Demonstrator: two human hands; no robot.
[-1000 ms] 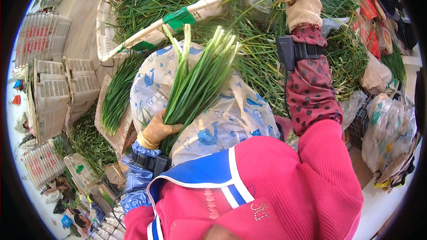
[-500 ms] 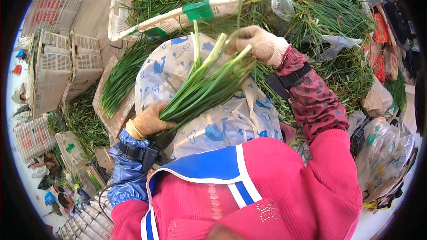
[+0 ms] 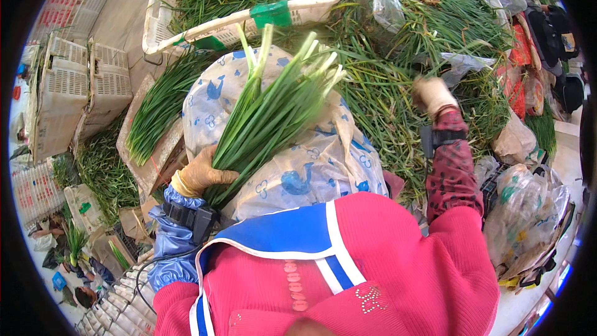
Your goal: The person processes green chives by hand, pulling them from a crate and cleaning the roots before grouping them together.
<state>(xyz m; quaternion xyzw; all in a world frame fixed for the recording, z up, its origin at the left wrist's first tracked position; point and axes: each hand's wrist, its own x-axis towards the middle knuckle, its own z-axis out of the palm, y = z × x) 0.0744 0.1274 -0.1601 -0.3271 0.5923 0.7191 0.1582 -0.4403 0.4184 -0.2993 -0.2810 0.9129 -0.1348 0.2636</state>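
A bunch of garlic chives (image 3: 261, 115) rests across my lap, white ends toward the far side. My left hand (image 3: 204, 175), in a tan glove, is wrapped around its leafy lower end. My lap is covered by a whitish plastic apron with blue prints (image 3: 295, 180). My right hand (image 3: 435, 94), in a pale glove, is off to the right, apart from the bunch and over loose green leaves (image 3: 385, 112). Motion blurs it, and its fingers cannot be made out. Another pile of chives (image 3: 163, 109) lies on a board left of my knees.
A white plastic crate (image 3: 217, 34) full of chives stands at the far side. More chives (image 3: 435, 15) lie on plastic sheeting at far right. White crates (image 3: 62, 96) stand at left. At right sits a clear plastic bag (image 3: 525, 211). A person (image 3: 93, 280) is at lower left.
My right hand has left the white ends of the bunch and swung right, over the loose leaves. The bunch stays in my left hand, its white ends now more spread.
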